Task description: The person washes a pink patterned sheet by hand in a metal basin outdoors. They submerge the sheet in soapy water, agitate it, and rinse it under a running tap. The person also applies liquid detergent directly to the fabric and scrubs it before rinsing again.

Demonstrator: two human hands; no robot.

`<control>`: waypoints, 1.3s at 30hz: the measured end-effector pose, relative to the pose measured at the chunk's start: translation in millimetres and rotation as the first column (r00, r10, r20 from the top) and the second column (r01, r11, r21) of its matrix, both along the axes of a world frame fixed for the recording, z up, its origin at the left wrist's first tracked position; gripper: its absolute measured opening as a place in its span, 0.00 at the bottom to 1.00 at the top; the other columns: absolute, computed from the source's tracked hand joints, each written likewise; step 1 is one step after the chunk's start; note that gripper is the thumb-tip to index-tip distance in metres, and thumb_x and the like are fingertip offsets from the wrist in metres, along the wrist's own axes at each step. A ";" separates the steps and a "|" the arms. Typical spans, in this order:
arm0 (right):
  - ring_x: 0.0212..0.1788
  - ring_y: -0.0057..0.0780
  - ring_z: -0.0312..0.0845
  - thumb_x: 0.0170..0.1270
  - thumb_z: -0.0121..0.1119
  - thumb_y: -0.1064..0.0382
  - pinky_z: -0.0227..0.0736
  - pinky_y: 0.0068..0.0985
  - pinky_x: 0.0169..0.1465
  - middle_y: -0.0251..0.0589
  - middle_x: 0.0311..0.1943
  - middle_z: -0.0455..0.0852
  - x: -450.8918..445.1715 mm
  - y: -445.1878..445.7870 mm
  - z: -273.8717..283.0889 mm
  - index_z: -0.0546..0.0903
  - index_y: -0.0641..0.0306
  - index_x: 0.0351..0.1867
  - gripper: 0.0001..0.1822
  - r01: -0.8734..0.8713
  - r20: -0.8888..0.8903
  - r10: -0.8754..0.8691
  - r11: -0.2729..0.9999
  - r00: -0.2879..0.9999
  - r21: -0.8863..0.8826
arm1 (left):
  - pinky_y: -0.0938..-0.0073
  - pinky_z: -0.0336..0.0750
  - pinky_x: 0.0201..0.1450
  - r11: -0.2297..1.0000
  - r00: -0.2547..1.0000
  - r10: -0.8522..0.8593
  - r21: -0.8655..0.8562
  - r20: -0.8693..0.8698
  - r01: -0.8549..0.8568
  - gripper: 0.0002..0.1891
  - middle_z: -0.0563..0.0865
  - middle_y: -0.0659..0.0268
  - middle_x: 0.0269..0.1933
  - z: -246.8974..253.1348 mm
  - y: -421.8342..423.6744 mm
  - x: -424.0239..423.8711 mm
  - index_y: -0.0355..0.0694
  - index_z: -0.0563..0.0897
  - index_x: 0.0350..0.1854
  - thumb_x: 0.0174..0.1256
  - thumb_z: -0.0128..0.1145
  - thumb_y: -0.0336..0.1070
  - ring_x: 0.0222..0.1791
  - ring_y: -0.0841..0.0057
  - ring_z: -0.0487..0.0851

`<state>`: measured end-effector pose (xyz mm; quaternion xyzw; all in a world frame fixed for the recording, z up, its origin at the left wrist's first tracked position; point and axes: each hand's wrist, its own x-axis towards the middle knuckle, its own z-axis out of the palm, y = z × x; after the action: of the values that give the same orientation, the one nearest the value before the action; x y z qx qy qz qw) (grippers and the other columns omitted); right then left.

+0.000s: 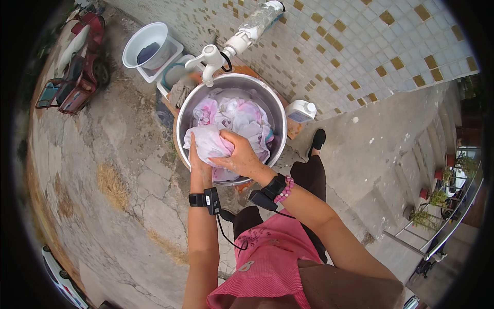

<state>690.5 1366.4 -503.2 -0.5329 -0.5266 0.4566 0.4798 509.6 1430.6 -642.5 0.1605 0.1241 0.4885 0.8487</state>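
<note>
A large round stainless steel basin (282, 148) holds water and a heap of wet white and pink cloth (241, 116). Over its near left part, my left hand (200, 160) and my right hand (240, 154) grip a bunched piece of the same cloth (211, 143) between them. The left palm supports it from the left side, its fingers mostly hidden; the right fingers and thumb close on it from the right. Whether the bunch is joined to the heap cannot be told. A white plastic tap (210, 61) juts over the basin's far rim.
A white plastic bottle (300, 111) stands right of the basin, near a tiled wall (332, 50). At the far left are a white tub (157, 34) with dark cloth and a grey rag (182, 91). A red tricycle (79, 77) stands farther left; concrete steps (389, 189) are at right.
</note>
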 end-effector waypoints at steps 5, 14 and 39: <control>0.47 0.57 0.85 0.55 0.75 0.53 0.79 0.43 0.51 0.60 0.43 0.88 -6.8 43.8 -12.6 0.81 0.71 0.46 0.25 0.262 0.302 -0.228 0.962 0.926 -0.076 | 0.61 0.72 0.70 0.946 0.907 0.133 -0.223 -0.398 -0.237 0.31 0.77 0.63 0.71 47.0 -30.1 58.5 0.46 0.67 0.76 0.82 0.40 0.62 0.70 0.65 0.75; 0.57 0.47 0.80 0.59 0.71 0.57 0.74 0.39 0.58 0.44 0.52 0.84 -16.5 27.0 -3.0 0.83 0.57 0.45 0.15 0.112 0.357 -0.074 0.990 0.931 -0.088 | 0.60 0.78 0.65 0.963 0.938 0.061 -0.226 -0.342 -0.145 0.25 0.82 0.59 0.59 68.7 -20.8 69.0 0.40 0.74 0.66 0.83 0.43 0.56 0.60 0.63 0.82; 0.48 0.53 0.80 0.63 0.65 0.64 0.74 0.43 0.53 0.50 0.42 0.82 -39.6 16.3 2.5 0.83 0.68 0.38 0.08 0.027 0.333 -0.113 0.967 0.936 0.254 | 0.64 0.75 0.68 1.000 0.973 0.016 -0.011 -0.232 -0.019 0.23 0.81 0.61 0.65 19.1 -30.0 19.2 0.42 0.72 0.71 0.84 0.43 0.50 0.63 0.69 0.80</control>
<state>650.8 1382.7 -500.7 -0.5596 -0.6354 0.2700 0.4585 528.8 1400.7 -623.4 0.2096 0.2272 0.4730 0.8251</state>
